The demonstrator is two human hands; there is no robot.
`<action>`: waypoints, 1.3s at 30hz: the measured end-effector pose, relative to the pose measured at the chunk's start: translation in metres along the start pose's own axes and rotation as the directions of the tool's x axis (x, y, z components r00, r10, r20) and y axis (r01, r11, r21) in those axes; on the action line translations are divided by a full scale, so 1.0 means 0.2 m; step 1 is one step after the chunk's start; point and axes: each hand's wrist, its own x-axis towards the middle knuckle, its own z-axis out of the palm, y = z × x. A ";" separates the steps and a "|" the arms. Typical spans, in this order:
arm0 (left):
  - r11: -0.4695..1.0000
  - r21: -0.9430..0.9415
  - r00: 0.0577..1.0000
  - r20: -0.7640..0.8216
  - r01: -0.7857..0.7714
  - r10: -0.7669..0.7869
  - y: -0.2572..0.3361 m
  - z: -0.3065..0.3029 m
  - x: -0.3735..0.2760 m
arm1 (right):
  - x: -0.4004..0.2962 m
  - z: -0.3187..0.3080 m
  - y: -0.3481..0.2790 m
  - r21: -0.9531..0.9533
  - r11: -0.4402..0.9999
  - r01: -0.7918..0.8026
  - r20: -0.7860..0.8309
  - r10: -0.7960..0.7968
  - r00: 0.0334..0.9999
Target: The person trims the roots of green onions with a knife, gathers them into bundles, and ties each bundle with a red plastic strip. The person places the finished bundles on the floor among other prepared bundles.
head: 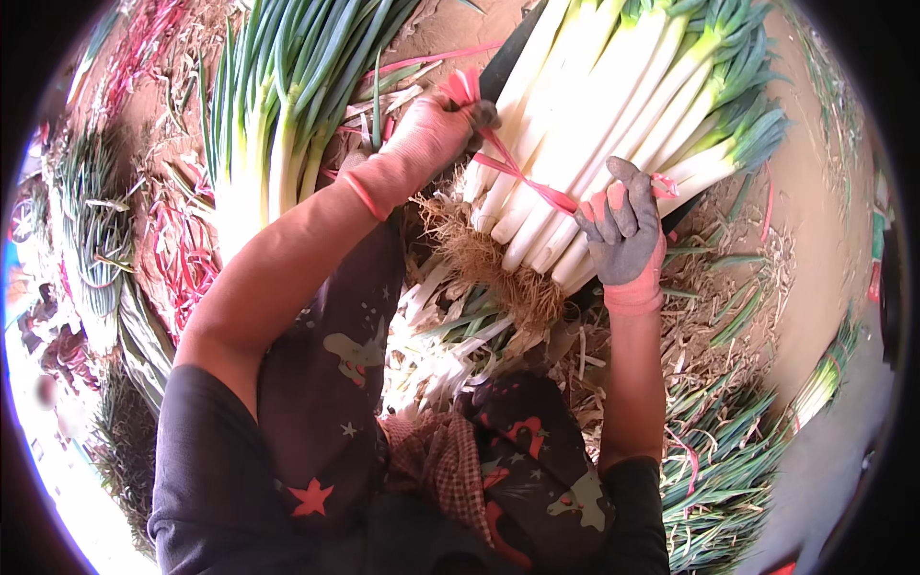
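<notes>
A thick bundle of long white-stemmed green onions [575, 136] lies before me, its brown roots [489, 259] towards me. A pink plastic strap [535, 188] crosses the white stems near the root end. My left hand [442, 133], in a pink glove with grey fingers, grips the strap at the bundle's left side, and a tuft of it sticks up above the fist. On the right, my right hand [624, 230] has its fingers curled around the strap, palm up against the stems. A short strap end [665, 185] shows beyond those fingers. What lies beneath the bundle is mostly hidden.
More green onions [280, 122] lie left of the bundle, partly behind my left arm. Loose pink straps [183, 259] lie on the soil at left. Peeled leaves [438, 352] litter the ground between my legs. Green onion tops [719, 460] are heaped at lower right.
</notes>
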 end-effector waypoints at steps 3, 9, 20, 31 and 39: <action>0.963 -0.261 0.990 0.110 -0.060 0.092 0.09 0.01 -0.15 | 0.00 0.00 0.00 0.029 1.000 -0.007 0.007 0.007 1.000; 0.923 0.278 0.957 0.193 -0.265 0.216 0.08 0.00 -0.12 | 0.00 -0.01 0.01 0.004 1.000 -0.005 0.006 0.005 1.000; 0.157 0.881 0.889 0.417 -0.447 0.190 0.07 -0.03 -0.27 | -0.02 0.01 0.00 -0.157 0.987 -0.038 -0.103 0.022 0.994; 0.423 0.551 0.645 0.306 -0.720 0.700 0.04 0.13 -0.08 | -0.03 0.06 0.00 -0.179 0.984 -0.023 -0.138 -0.002 0.990; -0.049 0.694 0.562 0.620 -0.718 0.548 0.02 0.03 -0.09 | -0.01 0.12 -0.05 -0.173 0.982 -0.071 -0.151 0.045 0.988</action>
